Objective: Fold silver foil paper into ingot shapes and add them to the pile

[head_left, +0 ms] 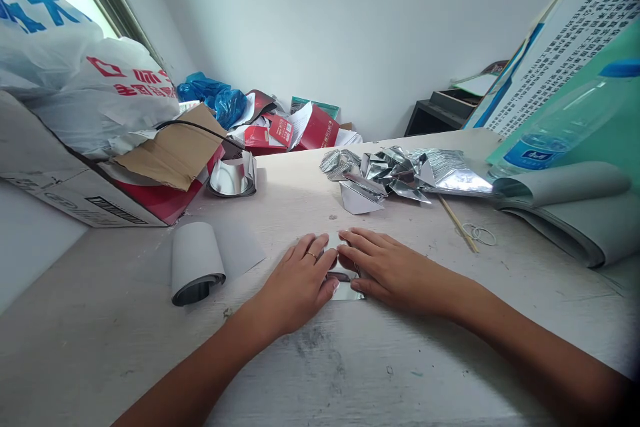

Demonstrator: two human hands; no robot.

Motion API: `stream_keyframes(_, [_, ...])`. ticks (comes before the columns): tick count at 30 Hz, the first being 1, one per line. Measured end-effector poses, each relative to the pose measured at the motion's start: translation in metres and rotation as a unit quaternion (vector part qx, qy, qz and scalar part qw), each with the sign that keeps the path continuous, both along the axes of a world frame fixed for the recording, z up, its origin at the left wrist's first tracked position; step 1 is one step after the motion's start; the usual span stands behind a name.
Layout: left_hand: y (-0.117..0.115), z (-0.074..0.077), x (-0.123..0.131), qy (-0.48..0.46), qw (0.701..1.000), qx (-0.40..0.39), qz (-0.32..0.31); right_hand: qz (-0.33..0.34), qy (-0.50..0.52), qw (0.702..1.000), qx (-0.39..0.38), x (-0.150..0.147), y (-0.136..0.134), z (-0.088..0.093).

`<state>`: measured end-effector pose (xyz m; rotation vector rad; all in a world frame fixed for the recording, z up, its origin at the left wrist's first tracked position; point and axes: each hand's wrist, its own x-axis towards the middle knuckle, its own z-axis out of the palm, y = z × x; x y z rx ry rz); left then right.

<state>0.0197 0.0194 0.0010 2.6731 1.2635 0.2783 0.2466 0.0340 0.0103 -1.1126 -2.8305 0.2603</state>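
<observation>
A small piece of shiny silver foil paper (349, 291) lies on the white table between my two hands, its middle partly covered by fingers. My left hand (303, 275), with a ring on one finger, rests on the left side of the paper with its fingers stretched forward. From the other side my right hand (393, 267) lies over the right part, fingers spread and thumb near the lower edge. Both hands press on the sheet from above. Beyond them sits a pile of folded silver pieces (395, 173), next to a flat stack of silver sheets (453, 172).
To the left are a grey-backed roll (197, 260) and a smaller silver roll (233, 177), near a cardboard box (100, 203) with plastic bags. A wooden stick (459, 223), rubber bands (480, 234), a rolled grey sheet (575, 187) and a water bottle (540, 147) are on the right.
</observation>
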Motion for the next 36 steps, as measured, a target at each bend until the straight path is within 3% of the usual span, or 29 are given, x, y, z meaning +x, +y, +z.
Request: stream_keyframes(36, [0.0004, 0.0031, 0.0008, 0.027, 1.0, -0.006, 0.001, 0.003, -0.01, 1.0, -0.006, -0.001, 0.0003, 0.0009])
